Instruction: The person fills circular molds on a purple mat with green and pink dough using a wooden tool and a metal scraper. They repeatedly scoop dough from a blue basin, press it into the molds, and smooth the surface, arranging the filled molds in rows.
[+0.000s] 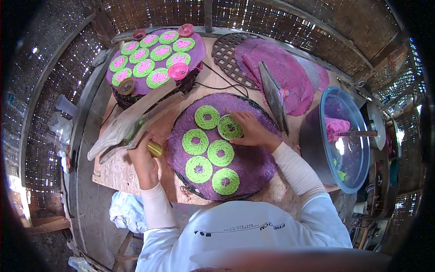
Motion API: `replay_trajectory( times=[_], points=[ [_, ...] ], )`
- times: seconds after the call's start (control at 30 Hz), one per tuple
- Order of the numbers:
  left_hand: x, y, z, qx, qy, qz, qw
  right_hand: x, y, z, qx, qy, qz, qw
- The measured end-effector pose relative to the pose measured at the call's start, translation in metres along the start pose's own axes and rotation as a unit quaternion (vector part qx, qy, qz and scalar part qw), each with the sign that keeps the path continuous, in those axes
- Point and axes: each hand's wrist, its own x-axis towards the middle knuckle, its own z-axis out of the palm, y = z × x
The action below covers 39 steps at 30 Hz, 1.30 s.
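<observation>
My left hand [144, 161] is closed round a long wooden hand press [129, 120] made of two lever-like pieces. A brass-coloured cylinder [155, 149] sticks out beside its fingers. In front of me lies a round tray covered with purple mesh cloth [247, 172]. Several bright green rings of fine strands, such as one at the lower left [198, 169], rest on it, each with a hole in the middle. At the tray's far right, my right hand [253, 129] curls its fingers and thumb round a thin white ring mould [219, 128], which surrounds another green ring [231, 127].
Far left, a second purple-covered tray [197, 50] carries several green rings with pink centres and small bowls, one pink [178, 71]. A dark wooden paddle [274, 97] leans near pink cloths [276, 68]. The big tub [322, 136] at right holds pink dough [336, 128].
</observation>
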Motion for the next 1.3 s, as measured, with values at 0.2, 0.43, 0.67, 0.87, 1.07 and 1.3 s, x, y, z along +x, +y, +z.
replay_trajectory(
  times=[0.2,0.43,0.67,0.87,1.07,1.3],
  points=[
    [-0.001,-0.001,-0.004,0.002,-0.005,0.013,1.0,-0.003,0.001,-0.004,0.036,0.006,-0.01,0.999],
    [-0.006,0.004,-0.014,0.006,0.008,0.009,1.0,-0.057,-0.02,-0.04,0.064,0.014,0.046,0.997],
    [-0.021,0.005,-0.018,-0.014,-0.025,0.01,1.0,-0.126,-0.064,-0.01,-0.005,0.006,0.075,0.997],
    [-0.052,0.002,-0.016,0.045,-0.096,-0.025,0.994,-0.138,-0.072,0.009,-0.014,0.044,0.072,0.996],
    [-0.083,0.003,-0.023,0.216,-0.281,0.045,0.934,-0.121,-0.097,-0.017,0.4,0.087,0.107,0.906],
    [-0.131,0.021,0.006,0.411,-0.291,0.22,0.836,-0.127,-0.136,0.0,0.638,-0.173,0.078,0.747]
  ],
)
